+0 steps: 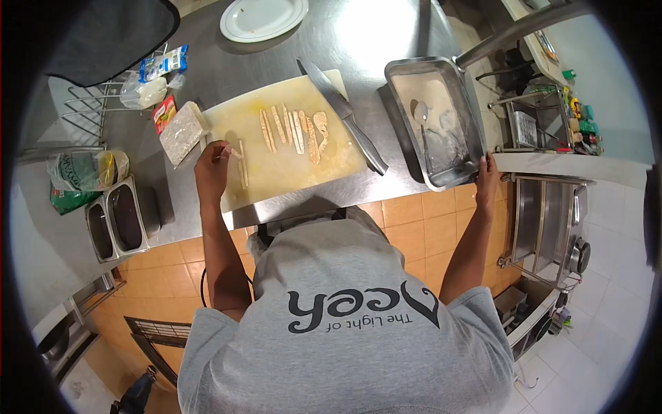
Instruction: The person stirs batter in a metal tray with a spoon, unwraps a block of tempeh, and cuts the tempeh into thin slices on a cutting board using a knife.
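Observation:
My left hand (212, 162) is over the left edge of the cutting board (276, 181), its fingers pinched on what looks like the end of a thin pale strip (236, 153). Two thin strips (243, 171) lie just beside it. Several longer brown-edged strips (298, 132) are spread across the middle of the board. A large knife (345, 110) rests slantwise on the board's right side, its handle past the edge. At the right, my right hand (487, 174) grips the near right corner of a metal tray (408, 124), which holds pale powder and a spoon (423, 131).
Left of the board are a wrapped pale block (183, 134), a red packet (164, 114), a wire rack (89, 110) with bags, and metal containers (127, 215). A white plate (263, 16) sits at the far side. The steel counter's near edge runs below the board.

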A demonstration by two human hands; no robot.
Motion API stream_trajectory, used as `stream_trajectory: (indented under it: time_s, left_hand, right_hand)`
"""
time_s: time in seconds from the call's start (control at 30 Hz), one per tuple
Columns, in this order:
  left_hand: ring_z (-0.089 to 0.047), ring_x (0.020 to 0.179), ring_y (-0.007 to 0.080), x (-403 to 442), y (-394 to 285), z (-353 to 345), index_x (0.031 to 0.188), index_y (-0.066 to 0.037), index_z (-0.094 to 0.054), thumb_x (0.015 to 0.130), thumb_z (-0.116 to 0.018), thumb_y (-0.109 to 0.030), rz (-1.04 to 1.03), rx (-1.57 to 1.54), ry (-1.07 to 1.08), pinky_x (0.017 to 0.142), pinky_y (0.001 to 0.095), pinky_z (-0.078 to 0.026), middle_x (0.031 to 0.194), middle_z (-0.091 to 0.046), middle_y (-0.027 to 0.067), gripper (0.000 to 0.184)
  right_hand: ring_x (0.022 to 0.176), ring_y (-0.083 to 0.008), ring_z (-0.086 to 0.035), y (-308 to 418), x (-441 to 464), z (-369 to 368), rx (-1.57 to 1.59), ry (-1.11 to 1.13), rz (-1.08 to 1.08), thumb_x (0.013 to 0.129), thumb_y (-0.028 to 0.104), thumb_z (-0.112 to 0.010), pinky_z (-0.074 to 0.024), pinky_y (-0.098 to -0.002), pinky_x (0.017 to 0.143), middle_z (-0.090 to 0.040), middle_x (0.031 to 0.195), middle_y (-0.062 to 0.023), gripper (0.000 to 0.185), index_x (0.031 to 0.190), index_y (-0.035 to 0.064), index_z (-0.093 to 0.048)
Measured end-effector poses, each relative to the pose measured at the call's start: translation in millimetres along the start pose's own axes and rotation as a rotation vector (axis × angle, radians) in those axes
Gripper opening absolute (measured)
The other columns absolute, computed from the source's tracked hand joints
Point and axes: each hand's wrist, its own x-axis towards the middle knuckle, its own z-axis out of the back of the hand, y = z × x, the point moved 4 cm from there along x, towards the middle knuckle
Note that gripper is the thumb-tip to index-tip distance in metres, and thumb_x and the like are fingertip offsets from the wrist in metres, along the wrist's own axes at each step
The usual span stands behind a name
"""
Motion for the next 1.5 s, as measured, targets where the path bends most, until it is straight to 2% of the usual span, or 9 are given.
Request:
stream_trajectory:
  time_s: [0.17,0.3,0.43,0.53,0.57,0.63,0.87,1.27,1.5]
  left_hand:
    - [-0.068,0.078,0.014,-1,-3,5,0.108,-0.004,-0.072,0.094,-0.068,-0.015,-0.002,0.046,0.031,0.073,0.0285,-0.052,0.089,-0.074,0.0103,0.019]
    - [-0.068,0.075,0.0152,7,-2,6,0.109,-0.005,-0.072,0.093,-0.068,-0.014,-0.006,0.047,0.081,0.071,0.0292,-0.052,0.09,-0.074,0.0105,0.019]
    - [-0.067,0.074,0.0166,17,-2,8,0.107,-0.004,-0.072,0.093,-0.068,-0.013,-0.001,-0.02,0.053,0.07,0.0305,-0.052,0.091,-0.074,0.0112,0.018]
    - [-0.067,0.075,0.0177,26,2,7,0.108,-0.004,-0.072,0.092,-0.068,-0.012,-0.118,-0.035,0.115,0.071,0.0315,-0.052,0.091,-0.073,0.0117,0.018]
    - [-0.067,0.075,0.0181,28,3,5,0.108,-0.004,-0.072,0.092,-0.067,-0.012,-0.132,-0.015,0.173,0.072,0.0316,-0.052,0.091,-0.073,0.0119,0.019]
    - [-0.066,0.075,0.0194,31,11,1,0.11,-0.005,-0.072,0.092,-0.066,-0.011,-0.181,-0.06,0.25,0.073,0.0322,-0.052,0.092,-0.073,0.0126,0.02]
    - [-0.067,0.094,0.016,32,13,8,0.124,-0.004,-0.064,0.098,-0.058,-0.009,-0.076,-0.074,0.355,0.083,0.0304,-0.051,0.101,-0.071,0.0121,0.028]
    - [-0.062,0.083,0.0117,13,18,42,0.126,-0.004,-0.062,0.093,-0.06,-0.001,-0.155,-0.149,0.387,0.072,0.0257,-0.048,0.095,-0.067,0.0084,0.034]
    - [-0.059,0.077,0.0094,9,29,40,0.125,-0.006,-0.063,0.091,-0.061,-0.001,-0.229,-0.176,0.383,0.07,0.0254,-0.048,0.091,-0.064,0.0045,0.034]
  right_hand:
    - [0.126,-0.021,-0.053,-3,58,-25,-0.022,0.124,0.162,0.105,0.023,-0.05,-0.0387,-0.0306,0.106,-0.06,0.136,-0.0123,0.041,0.139,0.0005,-0.054]
    - [0.123,-0.0198,-0.055,20,76,-40,-0.123,0.238,0.401,0.104,0.022,-0.051,-0.0404,-0.0326,0.105,-0.062,0.131,-0.0128,0.04,0.137,-0.0006,-0.054]
    - [0.101,-0.0248,-0.065,44,54,-42,0.053,-0.153,0.368,0.095,0.016,-0.064,-0.0518,-0.0347,0.083,-0.069,0.107,-0.0153,0.038,0.128,-0.0027,-0.059]
    - [0.093,-0.0331,-0.065,115,-17,-68,-0.575,-0.61,0.911,0.09,0.007,-0.063,-0.0521,-0.0379,0.079,-0.067,0.1,-0.0186,0.035,0.124,-0.0028,-0.06]
    - [0.096,-0.0381,-0.062,129,-41,-91,-0.345,-0.515,0.763,0.086,0.004,-0.064,-0.0481,-0.0439,0.086,-0.066,0.104,-0.019,0.033,0.119,-0.0013,-0.062]
    - [0.105,-0.0362,-0.06,164,-104,-142,-0.442,-0.413,1.061,0.085,0.005,-0.067,-0.0422,-0.0472,0.095,-0.065,0.111,-0.0171,0.032,0.116,0.0008,-0.063]
    - [0.104,-0.0358,-0.06,186,-254,-302,-0.055,0.54,0.835,0.084,0.008,-0.067,-0.0507,-0.0411,0.09,-0.063,0.112,-0.0155,0.034,0.118,0.009,-0.066]
    - [0.092,-0.0344,-0.067,215,-271,-405,-0.352,0.487,0.72,0.081,0.021,-0.076,-0.0545,-0.0422,0.078,-0.064,0.103,-0.014,0.036,0.113,0.0087,-0.066]
    - [0.076,-0.0283,-0.072,199,-263,-409,-0.135,0.564,0.554,0.079,0.017,-0.076,-0.0562,-0.0381,0.071,-0.073,0.084,-0.0135,0.029,0.106,0.0081,-0.072]
